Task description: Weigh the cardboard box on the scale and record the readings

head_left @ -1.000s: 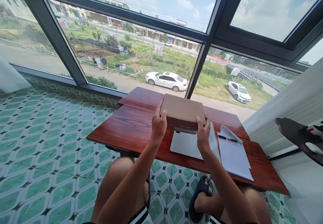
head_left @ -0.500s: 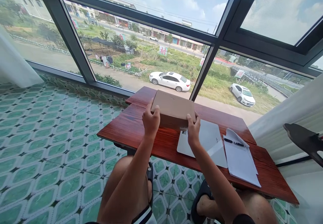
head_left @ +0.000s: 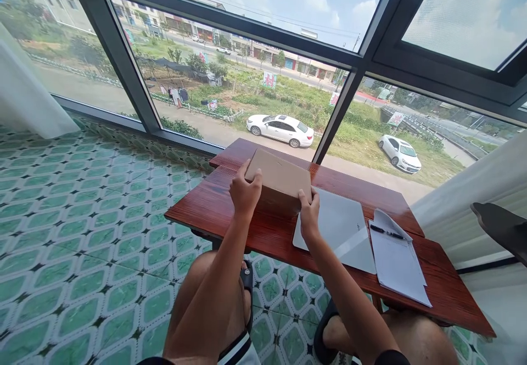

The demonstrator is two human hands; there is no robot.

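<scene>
Both hands hold a brown cardboard box point(head_left: 280, 178) over the dark red wooden table point(head_left: 206, 206). My left hand point(head_left: 246, 189) grips its left end, thumb on the top edge and fingers around the side. At the right end, my right hand point(head_left: 308, 208) is closed on the box in the same way. The box is tilted, its top face and near side showing. Whether its underside touches the table, I cannot tell. Just right of the box lies a closed silver laptop point(head_left: 340, 228), partly covered by my right hand and forearm.
White papers point(head_left: 397, 266) with a black pen point(head_left: 387, 231) on them lie right of the laptop. A large window with dark frames point(head_left: 337, 115) stands behind the table. White curtains point(head_left: 28, 90) hang at both sides. A dark curved object point(head_left: 500, 228) juts in at the right.
The box has turned a little and its right end has shifted left, off the laptop's corner. Both hands keep their hold. The whole view has shifted slightly.
</scene>
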